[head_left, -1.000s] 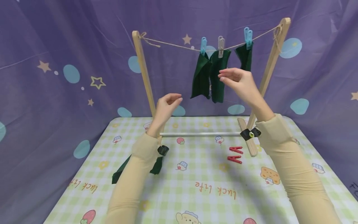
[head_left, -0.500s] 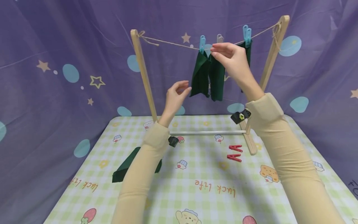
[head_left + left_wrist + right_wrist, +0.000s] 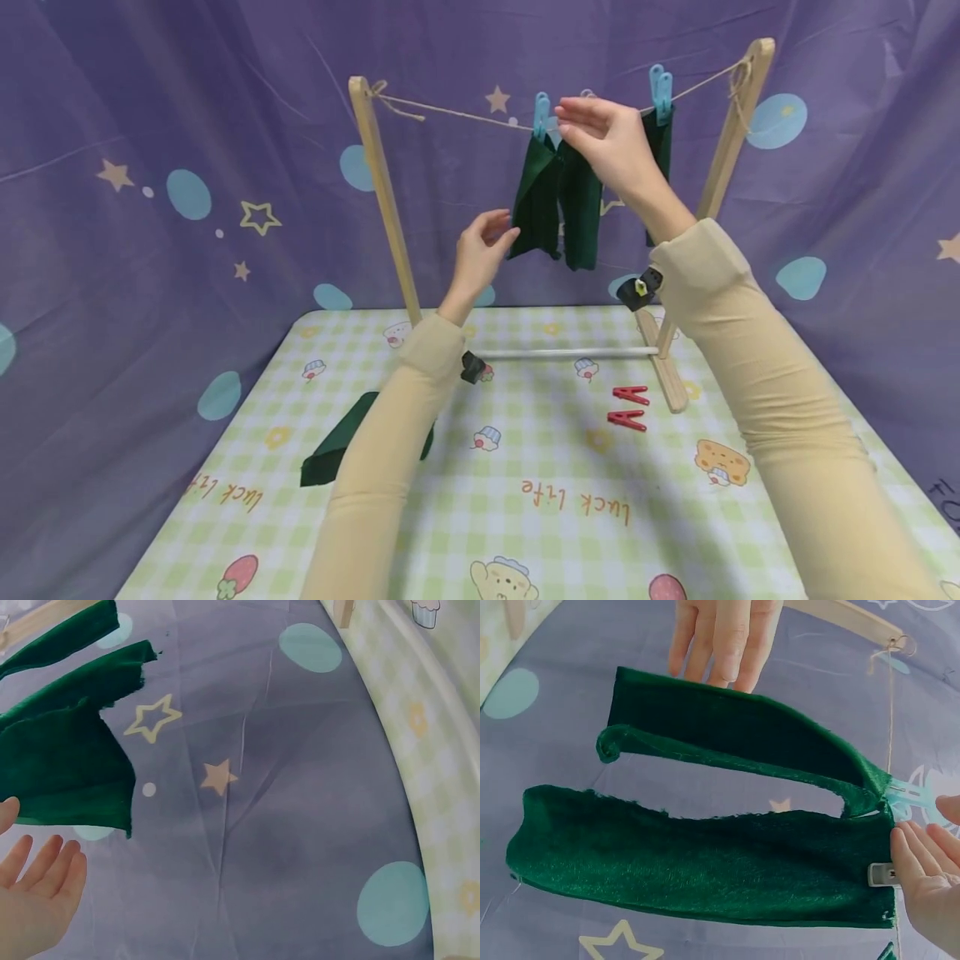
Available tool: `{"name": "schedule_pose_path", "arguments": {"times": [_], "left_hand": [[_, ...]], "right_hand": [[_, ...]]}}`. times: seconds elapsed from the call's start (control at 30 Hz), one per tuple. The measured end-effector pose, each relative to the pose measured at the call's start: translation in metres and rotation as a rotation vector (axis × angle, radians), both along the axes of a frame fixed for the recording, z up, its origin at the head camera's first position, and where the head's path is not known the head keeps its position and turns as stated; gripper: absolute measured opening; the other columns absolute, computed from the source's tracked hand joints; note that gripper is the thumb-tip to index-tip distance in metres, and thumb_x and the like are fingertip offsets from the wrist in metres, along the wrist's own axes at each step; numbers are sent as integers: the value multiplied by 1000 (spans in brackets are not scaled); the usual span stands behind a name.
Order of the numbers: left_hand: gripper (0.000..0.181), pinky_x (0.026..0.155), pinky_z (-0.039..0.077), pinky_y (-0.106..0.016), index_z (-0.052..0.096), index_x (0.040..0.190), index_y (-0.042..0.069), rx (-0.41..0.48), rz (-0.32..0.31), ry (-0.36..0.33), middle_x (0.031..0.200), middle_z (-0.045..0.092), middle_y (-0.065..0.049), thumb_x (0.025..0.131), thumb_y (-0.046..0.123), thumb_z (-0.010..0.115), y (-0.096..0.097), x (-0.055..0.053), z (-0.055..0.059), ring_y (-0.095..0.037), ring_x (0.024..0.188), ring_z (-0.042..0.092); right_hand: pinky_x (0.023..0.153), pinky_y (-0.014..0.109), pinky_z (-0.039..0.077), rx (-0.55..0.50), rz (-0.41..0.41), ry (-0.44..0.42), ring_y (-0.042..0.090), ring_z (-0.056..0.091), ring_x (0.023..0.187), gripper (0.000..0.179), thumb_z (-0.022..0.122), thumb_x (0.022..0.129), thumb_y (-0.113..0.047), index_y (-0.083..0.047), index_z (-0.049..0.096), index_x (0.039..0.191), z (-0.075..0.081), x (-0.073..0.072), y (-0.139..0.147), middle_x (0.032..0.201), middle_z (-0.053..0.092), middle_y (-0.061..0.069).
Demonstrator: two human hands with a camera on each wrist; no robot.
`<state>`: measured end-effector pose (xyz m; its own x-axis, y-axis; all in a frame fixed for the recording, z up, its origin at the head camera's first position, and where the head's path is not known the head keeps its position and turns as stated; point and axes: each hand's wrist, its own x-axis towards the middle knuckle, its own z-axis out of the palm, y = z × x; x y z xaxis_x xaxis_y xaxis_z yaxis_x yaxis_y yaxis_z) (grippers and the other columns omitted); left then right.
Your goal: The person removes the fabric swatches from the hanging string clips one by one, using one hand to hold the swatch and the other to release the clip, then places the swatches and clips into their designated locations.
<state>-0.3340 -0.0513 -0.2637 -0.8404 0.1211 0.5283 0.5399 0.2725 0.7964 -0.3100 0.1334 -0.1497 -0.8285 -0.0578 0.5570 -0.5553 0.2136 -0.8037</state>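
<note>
Green cloths hang from a twine line point(image 3: 457, 115). My right hand point(image 3: 618, 150) is raised at the line, in front of the middle cloth point(image 3: 581, 217). Its fingers lie beside the grey clothespin point(image 3: 881, 874), with thumb and fingers apart near the left blue clothespin point(image 3: 542, 115); contact is hard to tell. My left hand point(image 3: 480, 254) is lower, beside the bottom edge of the left cloth point(image 3: 536, 204), its fingers spread from the thumb and nothing between them. At the right end another blue clothespin point(image 3: 662, 96) holds a third cloth point(image 3: 657, 142), partly hidden by my right hand.
Two wooden posts point(image 3: 386, 192) carry the line, joined low by a white rod point(image 3: 562, 353). Two red clothespins point(image 3: 627, 420) lie on the checked tablecloth point(image 3: 555, 467). Another green cloth point(image 3: 337, 437) lies at left, partly behind my left sleeve. A purple curtain point(image 3: 187, 100) hangs behind.
My right hand has risen and shifted left to the line, now covering most of the grey clothespin. My left hand has moved up and right to the left cloth's lower edge.
</note>
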Motion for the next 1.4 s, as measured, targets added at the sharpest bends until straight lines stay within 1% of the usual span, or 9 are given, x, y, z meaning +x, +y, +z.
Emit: {"name": "schedule_pose_path", "arguments": {"times": [0.17, 0.4, 0.43, 0.53, 0.73, 0.83, 1.07, 1.2, 1.4], "left_hand": [[34, 86, 43, -18, 54, 116, 1, 46, -14, -38, 112, 59, -12, 85, 13, 60, 1, -2, -3, -16, 104, 56], [33, 86, 44, -22, 51, 115, -8, 48, 5, -58, 112, 57, -20, 85, 4, 57, 5, 18, 9, -25, 105, 55], [33, 86, 44, -22, 52, 115, -8, 45, 7, -57, 112, 57, -20, 85, 4, 58, 5, 18, 9, -25, 105, 54], [32, 86, 44, -22, 52, 115, -7, 49, 10, -60, 112, 57, -20, 85, 2, 58, 6, 16, 7, -25, 105, 55], [30, 84, 45, -22, 56, 113, 0, 55, 2, -78, 111, 59, -14, 85, 9, 59, 3, -7, -10, -19, 103, 56], [29, 82, 46, -21, 58, 112, 1, 42, 26, -77, 109, 60, -12, 85, 13, 59, 3, -14, -15, -17, 100, 57], [21, 72, 48, -22, 64, 101, 0, 45, 113, -31, 97, 65, -12, 86, 14, 59, 5, -15, -15, -18, 87, 60], [20, 71, 48, -22, 64, 99, -1, 65, 119, -13, 95, 65, -14, 85, 13, 60, 5, -13, -15, -19, 86, 61], [19, 71, 48, -22, 65, 96, -1, 86, 128, 2, 93, 66, -14, 84, 13, 62, 3, -11, -17, -18, 84, 61]], "right_hand": [[93, 18, 37, 2, -2, -54, 11, 49, 113, 41, 56, 87, -14, -4, 49, 126, 4, -4, -1, 125, 52, 9], [94, 18, 35, -14, 40, -111, 11, 46, 116, 43, 54, 88, -15, -5, 45, 129, 8, -7, -2, 128, 49, 8], [94, 18, 36, -21, 43, -113, 11, 46, 116, 43, 54, 88, -14, -5, 45, 129, 8, -7, -3, 129, 48, 9], [92, 20, 38, -55, 60, -120, 13, 46, 116, 43, 54, 88, -10, -2, 44, 129, 9, -9, -5, 129, 48, 11], [91, 20, 40, -111, 89, -153, 15, 46, 117, 44, 52, 88, -9, -1, 42, 130, 11, -11, -9, 131, 45, 13], [91, 21, 40, -158, 112, -180, 15, 44, 118, 44, 52, 88, -8, -1, 41, 131, 12, -12, -9, 133, 43, 13], [91, 21, 40, -171, 123, -203, 15, 43, 119, 46, 51, 88, -8, -2, 39, 132, 15, -15, -13, 135, 40, 11], [90, 22, 41, -136, 86, -196, 15, 46, 116, 45, 52, 88, -9, -3, 42, 131, 16, -15, -14, 133, 43, 11], [91, 24, 41, -32, 22, -175, 17, 50, 110, 44, 54, 88, -15, -9, 44, 130, 15, -13, -16, 131, 45, 10]]}}
